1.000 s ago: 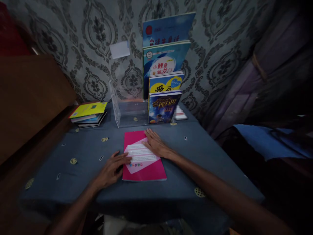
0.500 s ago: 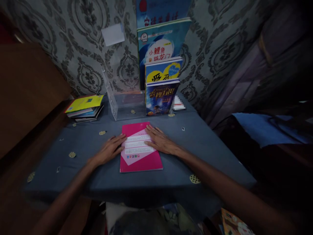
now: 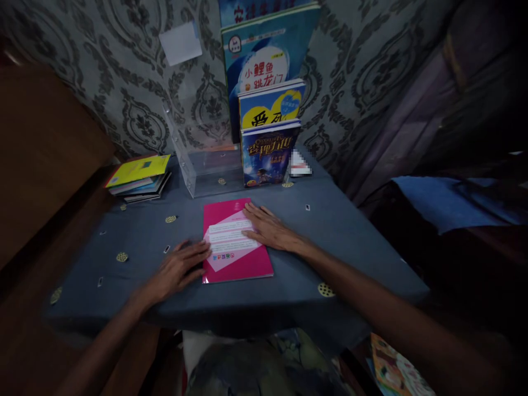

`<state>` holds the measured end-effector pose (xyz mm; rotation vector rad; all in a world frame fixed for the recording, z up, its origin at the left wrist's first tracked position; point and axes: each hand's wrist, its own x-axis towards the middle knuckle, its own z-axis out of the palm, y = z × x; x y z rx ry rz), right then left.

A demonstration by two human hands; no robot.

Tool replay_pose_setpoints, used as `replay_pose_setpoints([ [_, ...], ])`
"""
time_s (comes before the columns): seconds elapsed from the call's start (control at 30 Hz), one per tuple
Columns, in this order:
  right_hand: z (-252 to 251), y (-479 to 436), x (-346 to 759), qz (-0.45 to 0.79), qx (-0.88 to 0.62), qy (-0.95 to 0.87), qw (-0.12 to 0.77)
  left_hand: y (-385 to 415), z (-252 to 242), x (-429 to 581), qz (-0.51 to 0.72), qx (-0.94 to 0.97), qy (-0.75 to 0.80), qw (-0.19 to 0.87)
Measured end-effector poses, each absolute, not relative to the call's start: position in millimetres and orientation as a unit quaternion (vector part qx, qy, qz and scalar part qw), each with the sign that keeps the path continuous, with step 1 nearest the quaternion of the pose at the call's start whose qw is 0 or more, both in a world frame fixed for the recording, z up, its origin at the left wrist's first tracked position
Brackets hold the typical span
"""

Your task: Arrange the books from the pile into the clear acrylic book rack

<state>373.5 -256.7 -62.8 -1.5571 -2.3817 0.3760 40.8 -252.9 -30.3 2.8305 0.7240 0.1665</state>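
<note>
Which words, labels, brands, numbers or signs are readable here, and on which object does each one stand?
"小鲤鱼跳龙门": teal book.
"爱", next character partly covered: yellow-heart book.
"查理九世", stylised: dark-blue front book.
"安徒生", then partly covered characters: rearmost book.
Pink book: print too small or blurred.
Other small cover print: likewise unreadable.

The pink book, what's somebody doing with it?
A person has both bare hands on the pink book, which lies closed and flat on the cloth-covered table. The left hand has its fingers on the book's left edge, and the right hand lies across its right side. Behind it, several books stand upright in a clear stand, and a stack of books lies to the left of that stand.
</note>
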Motion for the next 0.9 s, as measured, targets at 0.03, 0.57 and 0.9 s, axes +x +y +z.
replay_pose_setpoints([
  [0.03,-62,-257,373,0.131,-0.539,-0.821,0.135,-260,-29,39,0.059,0.963,0.240,0.104],
  [0.57,-65,-244,390,0.268,-0.526,-0.744,0.311,-183,-43,155,0.071,0.966,0.240,0.063],
  [0.9,-64,-242,391,0.294,-0.532,-0.732,0.307,-238,-36,173,0.074,0.984,0.133,0.092],
])
